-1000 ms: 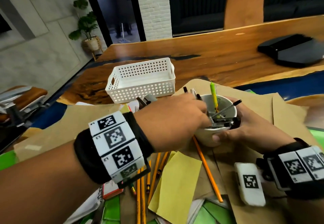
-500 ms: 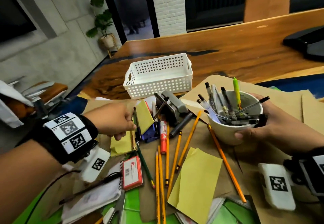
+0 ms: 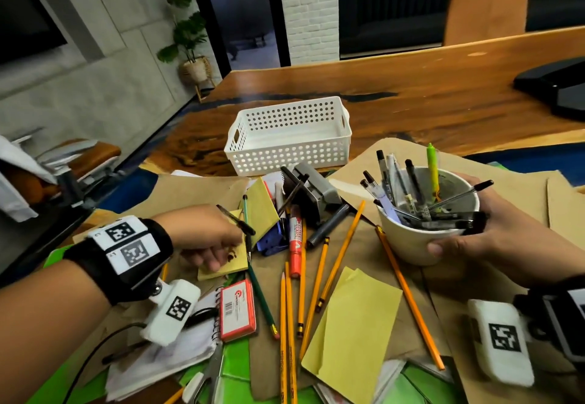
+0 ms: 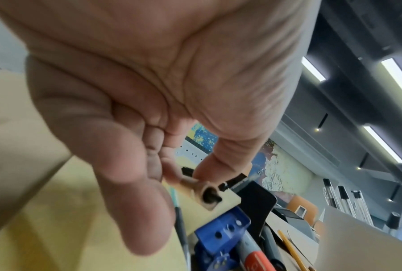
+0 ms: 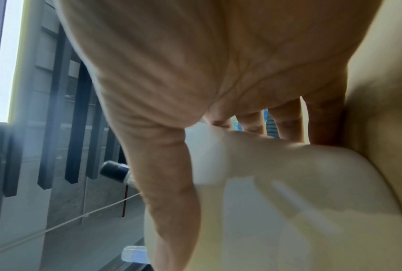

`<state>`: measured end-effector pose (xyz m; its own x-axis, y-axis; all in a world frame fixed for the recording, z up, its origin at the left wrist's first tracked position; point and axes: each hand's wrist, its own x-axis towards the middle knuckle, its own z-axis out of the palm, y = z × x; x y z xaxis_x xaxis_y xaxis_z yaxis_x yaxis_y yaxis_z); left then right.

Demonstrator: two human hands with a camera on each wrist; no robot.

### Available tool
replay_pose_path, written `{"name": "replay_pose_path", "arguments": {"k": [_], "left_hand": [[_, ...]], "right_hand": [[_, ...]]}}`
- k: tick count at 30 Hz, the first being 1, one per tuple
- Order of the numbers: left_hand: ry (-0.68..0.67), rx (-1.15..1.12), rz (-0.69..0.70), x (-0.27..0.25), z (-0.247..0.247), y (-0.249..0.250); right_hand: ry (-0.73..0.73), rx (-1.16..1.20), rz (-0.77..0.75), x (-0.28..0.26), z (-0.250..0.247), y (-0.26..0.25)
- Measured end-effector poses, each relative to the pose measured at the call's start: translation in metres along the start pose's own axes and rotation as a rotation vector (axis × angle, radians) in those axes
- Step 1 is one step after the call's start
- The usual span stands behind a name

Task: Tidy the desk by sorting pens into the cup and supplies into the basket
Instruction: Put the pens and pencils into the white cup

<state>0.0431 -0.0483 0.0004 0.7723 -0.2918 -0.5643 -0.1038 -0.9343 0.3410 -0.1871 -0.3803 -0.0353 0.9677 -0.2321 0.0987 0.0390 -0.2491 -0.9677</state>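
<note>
**Pens half sorted; the basket holds nothing visible**

Head view: The right hand (image 3: 493,239) wraps the white cup (image 3: 424,232) at about 3 o'clock, thumb across its near wall. The cup already holds a cluster of pens; some lean toward 11 o'clock, others lie across the rim. The white basket (image 3: 286,136) sits at 12 o'clock with nothing showing inside it. The left hand (image 3: 205,236), at 9 o'clock, pinches a black pen (image 3: 235,220) whose long axis runs from 10 to 4 o'clock. Pencils, a red marker (image 3: 296,239), sticky notes and a stapler lie on the surface, so much sorting probably remains.

Left wrist view: Thumb and fingertip (image 4: 172,175) close on the slim dark pen (image 4: 234,180), above a yellow pad (image 4: 67,210).

Right wrist view: Fingers (image 5: 285,124) curl around the cup's (image 5: 288,192) pale wall.
</note>
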Motion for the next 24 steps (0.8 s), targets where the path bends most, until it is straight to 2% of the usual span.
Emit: {"name": "replay_pose_path", "arguments": {"k": [5,9,11,15,18,21,24], "left_hand": [[0.129,-0.104,0.107,-0.012,-0.027,0.004],[0.276,0.000,0.250,-0.040,-0.051,0.024],[0.340,0.030,0.394,-0.061,-0.055,0.042],[0.469,-0.148,0.762,-0.103,-0.043,0.083],[0.583,-0.152,0.977,-0.124,-0.027,0.107],[0.530,-0.054,1.055,-0.121,-0.008,0.126],[0.387,0.158,0.983,-0.101,0.014,0.139]], "right_hand": [[0.010,-0.051,0.009,-0.003,0.002,-0.005],[0.016,-0.062,0.026,-0.003,0.005,-0.010],[0.017,-0.053,0.033,-0.003,0.005,-0.011],[0.020,-0.021,0.035,-0.004,0.005,-0.011],[0.022,-0.007,0.036,-0.005,0.004,-0.010],[0.026,-0.018,0.036,-0.005,0.004,-0.008],[0.017,-0.025,0.045,-0.005,0.004,-0.009]]}}
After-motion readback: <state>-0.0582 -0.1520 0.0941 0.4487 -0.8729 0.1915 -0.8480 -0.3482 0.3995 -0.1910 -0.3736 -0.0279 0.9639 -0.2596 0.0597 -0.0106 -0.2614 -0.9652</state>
